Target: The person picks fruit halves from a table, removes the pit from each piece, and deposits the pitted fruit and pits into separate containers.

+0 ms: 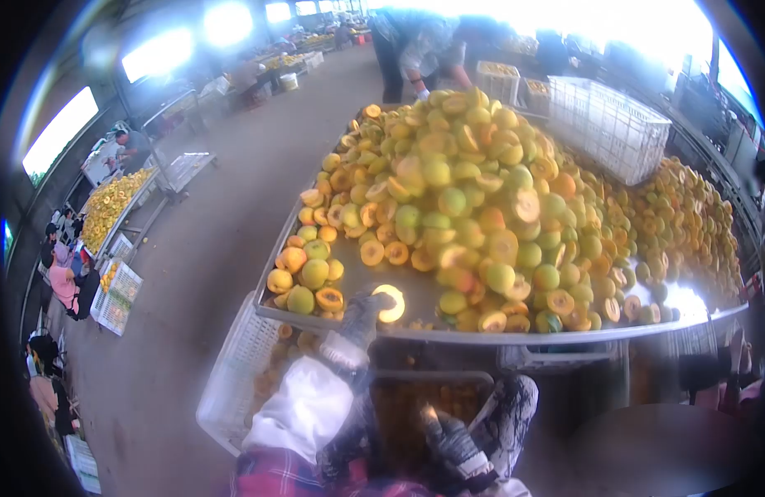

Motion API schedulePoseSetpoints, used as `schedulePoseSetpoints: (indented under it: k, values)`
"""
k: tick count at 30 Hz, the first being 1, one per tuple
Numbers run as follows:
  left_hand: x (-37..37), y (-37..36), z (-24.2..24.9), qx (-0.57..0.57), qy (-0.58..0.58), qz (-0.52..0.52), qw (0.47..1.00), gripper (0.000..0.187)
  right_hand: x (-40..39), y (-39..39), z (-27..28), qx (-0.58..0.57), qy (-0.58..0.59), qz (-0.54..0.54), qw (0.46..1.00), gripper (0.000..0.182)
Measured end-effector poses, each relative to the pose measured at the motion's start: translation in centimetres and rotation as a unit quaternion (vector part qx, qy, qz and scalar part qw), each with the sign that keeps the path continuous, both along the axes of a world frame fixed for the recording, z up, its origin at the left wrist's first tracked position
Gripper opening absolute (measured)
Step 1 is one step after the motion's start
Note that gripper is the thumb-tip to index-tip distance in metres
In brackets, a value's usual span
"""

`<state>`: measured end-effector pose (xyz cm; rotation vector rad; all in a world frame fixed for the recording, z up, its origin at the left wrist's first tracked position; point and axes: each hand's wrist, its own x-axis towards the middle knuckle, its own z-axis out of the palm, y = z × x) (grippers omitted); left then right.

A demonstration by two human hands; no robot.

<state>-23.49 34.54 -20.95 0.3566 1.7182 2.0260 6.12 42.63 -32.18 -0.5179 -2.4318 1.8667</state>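
A metal table [515, 338] bears a large heap of green and orange fruit [448, 199], many cut in half. At its front edge my gloved left hand [361, 319] is closed on a bright halved fruit [390, 303], the cut face showing. Lower down, over a dark crate [432, 378] of fruit, my gloved right hand [450, 441] has its fingers together at something small and light-coloured that I cannot make out. Several whole and halved fruits [314, 273] lie in the table's left corner, just beyond my left hand.
A white basket [233, 381] stands left of my legs. Across the table a person [428, 54] bends over the heap. An empty white crate [606, 124] rests at the back right. Other people sit near a fruit-laden table [113, 207] far left. Someone's dark sleeve [701, 369] shows at right.
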Motion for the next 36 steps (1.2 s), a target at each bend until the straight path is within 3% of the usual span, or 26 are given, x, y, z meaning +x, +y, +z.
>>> schedulePoseSetpoints:
  k: [1,2,3,4,5,6,7,8,9,10,12,13,15,16,17,18,19,20,22,23,25,29,31,33,35,36]
  values:
    - [2.7,-0.6,0.1,0.071,-0.040,0.024,0.996,0.027,-0.5,0.3,5.4,0.111,0.086,0.004,0.990,0.028]
    - [4.6,-1.4,0.9,0.126,-0.168,-0.028,0.977,0.025,0.0,0.4,4.5,0.324,0.113,0.042,0.938,0.030]
    - [6.6,-2.3,1.8,0.176,-0.295,-0.075,0.936,0.024,-0.6,0.1,6.6,0.185,-0.044,0.022,0.982,0.033]
    - [8.9,-2.6,2.8,0.167,-0.310,-0.082,0.932,0.024,-0.8,0.2,8.6,0.270,0.074,0.031,0.960,0.033]
    - [11.1,-2.6,3.7,-0.031,0.007,-0.053,0.998,0.026,-1.3,0.3,9.9,0.264,0.061,0.022,0.962,0.033]
    - [12.6,-2.5,3.9,-0.218,0.329,-0.026,0.918,0.027,-1.8,0.2,10.9,0.234,0.108,0.008,0.966,0.033]
    - [13.4,-2.3,3.5,-0.220,0.324,-0.042,0.919,0.027,-1.9,-0.2,11.3,0.205,0.156,-0.007,0.966,0.032]
    - [13.9,-1.9,3.1,-0.069,0.067,0.035,0.995,0.028,-2.1,-0.5,10.8,0.202,0.147,-0.019,0.968,0.032]
    - [14.5,-1.4,2.7,0.084,-0.200,0.112,0.970,0.029,-2.4,-0.6,9.6,0.189,0.081,-0.021,0.978,0.034]
    - [15.0,-0.9,0.7,0.080,-0.204,0.102,0.970,0.029,-2.6,-0.7,8.8,0.175,0.018,-0.022,0.984,0.039]
    - [15.9,0.2,-4.6,0.110,-0.060,0.220,0.967,0.027,-2.6,-1.0,8.2,0.217,0.030,-0.031,0.975,0.033]
    - [16.9,1.1,-4.4,0.108,-0.061,0.213,0.969,0.027,-2.7,-1.3,8.1,0.258,0.045,-0.030,0.965,0.030]
    - [18.6,2.7,-3.6,-0.012,0.179,0.346,0.921,0.026,-2.6,-1.6,9.6,0.273,0.072,-0.022,0.959,0.030]
    - [18.0,2.0,-3.5,-0.012,0.179,0.343,0.922,0.026,-2.7,-1.8,10.2,0.291,0.103,-0.006,0.951,0.030]
    - [16.6,0.6,-3.4,0.037,-0.068,0.273,0.959,0.027,-2.9,-2.5,9.0,0.291,0.101,-0.008,0.951,0.030]
    - [15.8,-0.1,-3.3,0.082,-0.309,0.185,0.929,0.030,-3.2,-3.5,6.8,0.268,0.107,-0.053,0.956,0.031]
    - [17.3,1.4,-1.9,0.082,-0.310,0.183,0.930,0.030,-3.4,-4.0,5.7,0.246,0.112,-0.097,0.958,0.031]
    - [20.1,4.3,0.7,0.023,-0.081,0.341,0.936,0.034,-3.4,-3.8,5.9,0.246,0.112,-0.100,0.958,0.031]
    - [21.0,4.9,1.2,0.028,-0.037,0.357,0.933,0.034,-3.4,-3.7,6.8,0.001,-0.039,-0.092,0.995,0.043]
    - [21.4,5.1,1.3,0.035,0.006,0.376,0.926,0.035,-3.3,-4.3,6.3,0.000,-0.039,-0.095,0.995,0.043]
    - [21.8,5.5,1.4,0.051,0.089,0.413,0.905,0.036,-2.9,-5.8,5.5,0.310,0.081,-0.144,0.936,0.030]
    - [21.4,4.8,0.1,0.059,0.162,0.407,0.897,0.037,-2.9,-4.6,6.6,0.295,0.098,-0.119,0.943,0.027]
    - [21.2,5.2,0.3,0.073,0.198,0.399,0.892,0.037,-2.9,-3.7,7.9,-0.043,-0.048,-0.049,0.997,0.055]
    - [21.4,5.4,1.4,-0.016,0.302,0.425,0.853,0.038,-2.2,-4.2,6.4,-0.006,-0.013,-0.020,1.000,0.052]
    - [21.4,5.0,0.8,-0.033,0.310,0.413,0.856,0.038,-2.5,-5.0,6.3,-0.329,0.023,-0.124,0.936,0.047]
    - [21.3,4.7,0.3,-0.048,0.316,0.404,0.857,0.038,-2.5,-5.0,6.3,-0.329,0.024,-0.128,0.935,0.047]
